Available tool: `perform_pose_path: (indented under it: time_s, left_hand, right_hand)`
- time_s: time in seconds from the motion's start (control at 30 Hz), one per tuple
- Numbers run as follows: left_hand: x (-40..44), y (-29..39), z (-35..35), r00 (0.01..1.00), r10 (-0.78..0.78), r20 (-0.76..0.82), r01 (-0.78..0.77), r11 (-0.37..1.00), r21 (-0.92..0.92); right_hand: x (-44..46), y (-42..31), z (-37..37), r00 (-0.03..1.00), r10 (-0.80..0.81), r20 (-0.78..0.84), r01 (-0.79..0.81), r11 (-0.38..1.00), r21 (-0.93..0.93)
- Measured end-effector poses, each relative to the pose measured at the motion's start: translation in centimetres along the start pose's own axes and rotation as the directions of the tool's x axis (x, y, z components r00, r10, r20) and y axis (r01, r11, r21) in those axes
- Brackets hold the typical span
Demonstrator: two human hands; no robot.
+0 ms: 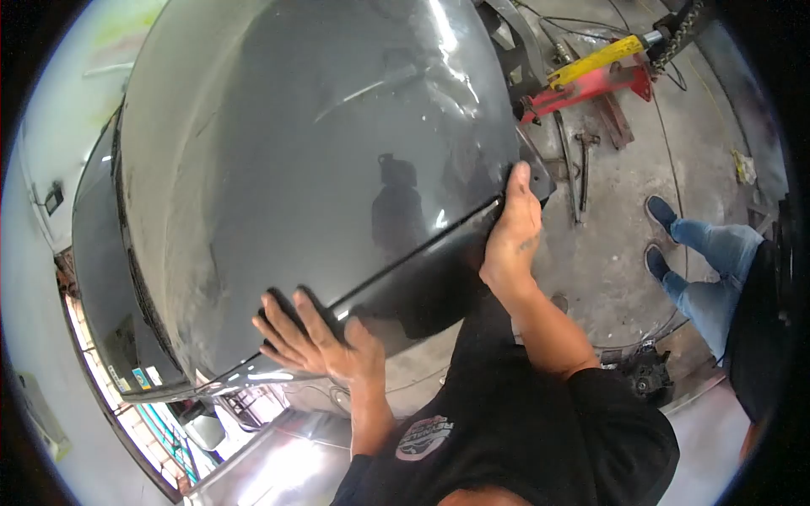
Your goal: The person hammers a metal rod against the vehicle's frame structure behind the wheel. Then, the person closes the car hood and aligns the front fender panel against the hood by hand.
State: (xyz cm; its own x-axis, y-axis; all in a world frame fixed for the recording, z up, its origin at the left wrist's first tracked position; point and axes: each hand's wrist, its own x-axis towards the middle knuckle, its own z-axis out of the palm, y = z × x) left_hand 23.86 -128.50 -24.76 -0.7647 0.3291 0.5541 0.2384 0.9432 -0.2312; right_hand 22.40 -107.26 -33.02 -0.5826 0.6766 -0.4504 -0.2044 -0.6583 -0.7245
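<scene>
A dark grey car hood fills the middle, with a crease and bright reflections near its front end. Along its side runs a gap, and below that sits the dark fender. My left hand lies with spread fingers across the gap, touching the hood and the fender's top edge. At the fender's front end, my right hand wraps the edge. Its thumb points toward the car's front, while its other fingers are hidden behind the panel.
Beyond the car's front are a yellow hydraulic ram, a red beam and a chain. A hammer and a metal bar lie on the concrete floor. Another person's legs stand at right, near a black mechanical part.
</scene>
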Motion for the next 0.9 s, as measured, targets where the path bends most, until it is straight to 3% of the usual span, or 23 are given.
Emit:
perform_pose_path:
  time_s: [0.1, 0.23, 0.5, 0.67, 0.77, 0.8, 0.9]
  left_hand:
    - [0.1, 0.1, -0.5, 0.998, -0.01, 0.06, 0.008, 0.999, 0.042]
    - [0.5, -0.4, 0.1, 0.998, 0.056, 0.005, -0.056, 0.998, -0.033]
    - [0.1, 0.0, -0.7, 0.997, 0.039, 0.06, -0.041, 0.998, 0.037]
    - [1.3, 0.1, -0.8, 0.991, 0.133, 0.029, -0.134, 0.991, 0.025]
    - [1.9, 0.5, -0.3, 0.987, 0.157, -0.024, -0.156, 0.987, 0.051]
    - [2.3, 0.8, -0.5, 0.984, 0.18, 0.004, -0.18, 0.978, 0.106]
    - [2.0, 0.9, 0.6, 0.993, 0.102, -0.062, -0.105, 0.993, -0.049]
  right_hand:
    - [0.1, 0.3, -0.5, 0.999, 0.012, 0.049, -0.012, 1.0, -0.01]
    - [0.3, 1.0, -1.0, 0.995, 0.032, 0.099, -0.043, 0.993, 0.114]
    - [0.5, 0.9, -1.2, 0.998, 0.061, -0.014, -0.059, 0.992, 0.112]
    - [0.7, 2.3, -2.7, 0.996, 0.09, 0.02, -0.09, 0.996, 0.007]
    - [0.8, 2.8, -2.0, 1.0, -0.03, -0.006, 0.029, 0.994, -0.105]
    - [0.6, 2.1, -1.7, 1.0, 0.002, 0.01, -0.001, 0.998, -0.056]
    - [0.6, 0.4, 0.8, 0.995, 0.042, -0.093, -0.034, 0.996, 0.084]
